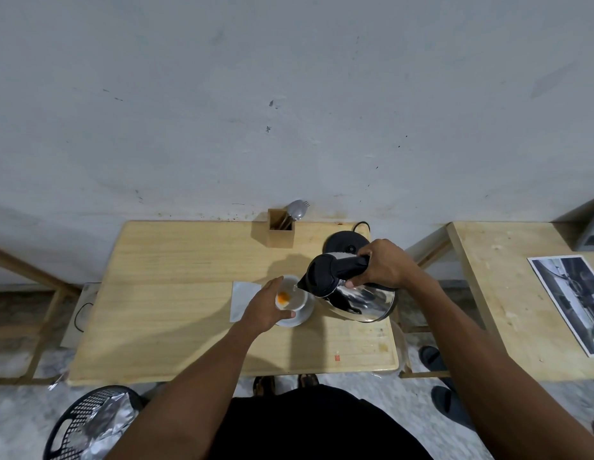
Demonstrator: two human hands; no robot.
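My right hand (382, 263) grips the black handle of a steel electric kettle (355, 298), tilted to the left with its spout over a white cup (297, 295). A thin stream of water runs from the spout into the cup. The cup stands on a white saucer (300, 318) and has an orange patch inside. My left hand (267, 308) holds the cup's left side, fingers and thumb curled round it.
The wooden table (176, 293) carries a white paper packet (242, 298) left of the cup, a wooden cutlery holder (281, 229) at the back and the kettle's black base (345, 242). A second table (508, 293) with a photo stands right. A black basket (90, 423) sits on the floor.
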